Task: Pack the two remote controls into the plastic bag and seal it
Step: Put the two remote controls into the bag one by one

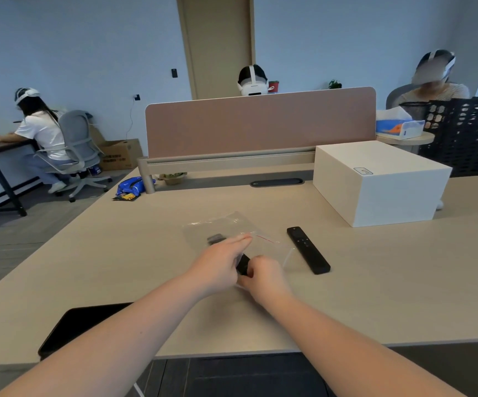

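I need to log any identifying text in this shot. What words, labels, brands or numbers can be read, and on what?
None can be read.
White box: small label on top, too blurred.
Cardboard box on the floor: dark print, too small.
Blue packet: markings illegible.
Tissue box: graphics only, no legible words.
Remote control beside the plastic bag: buttons only, no legible text.

White box (381,181) sitting on desk (117,253), far right. Dark tablet (74,328) lying at near-left edge. Blue snack pkt (130,188) lying far left by pink divider (260,121). Three ppl w/ headsets sitting in bkgd; cardboard box (121,154) resting on floor.
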### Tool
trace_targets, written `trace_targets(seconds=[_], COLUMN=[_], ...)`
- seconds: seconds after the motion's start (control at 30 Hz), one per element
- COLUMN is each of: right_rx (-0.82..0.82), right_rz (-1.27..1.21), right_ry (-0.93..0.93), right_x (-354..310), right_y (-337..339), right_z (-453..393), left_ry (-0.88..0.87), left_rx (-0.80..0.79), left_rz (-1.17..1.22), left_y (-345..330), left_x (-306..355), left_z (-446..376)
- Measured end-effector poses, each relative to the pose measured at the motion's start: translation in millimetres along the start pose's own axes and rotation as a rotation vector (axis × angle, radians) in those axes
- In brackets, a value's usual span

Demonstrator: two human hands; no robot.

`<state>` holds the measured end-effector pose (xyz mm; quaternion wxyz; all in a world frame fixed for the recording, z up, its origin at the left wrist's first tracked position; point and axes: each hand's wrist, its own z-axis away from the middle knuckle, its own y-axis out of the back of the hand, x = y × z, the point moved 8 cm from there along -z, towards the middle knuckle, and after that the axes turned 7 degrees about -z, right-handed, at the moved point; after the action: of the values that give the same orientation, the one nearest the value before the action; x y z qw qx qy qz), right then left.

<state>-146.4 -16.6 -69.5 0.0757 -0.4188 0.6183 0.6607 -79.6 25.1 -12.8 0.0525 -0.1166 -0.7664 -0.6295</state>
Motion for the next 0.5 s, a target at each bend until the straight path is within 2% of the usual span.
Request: trace_targets(seconds=[0.13,0.37,0.5], right_rx=[-0.037,-0.054,-0.16], right_rz=[0.005,0.087,0.234], right_ry=[-0.008,0.106,0.115], right_x=[-0.2,-0.3,3.1], right_y=[-12.1,-31.8,-52.0], right_z=[-13.0,-28.0,-36.8], left_ry=[0.006,0.021,0.029], left_rx=[0.0,-0.031,-0.036], left_rz=[-0.006,-0.009,-0.008], left_y=[-0.7,-3.7,-6.1], left_x=[-4.6,-12.9,-17.4], left_z=[-0.7,-0.2,1.4])
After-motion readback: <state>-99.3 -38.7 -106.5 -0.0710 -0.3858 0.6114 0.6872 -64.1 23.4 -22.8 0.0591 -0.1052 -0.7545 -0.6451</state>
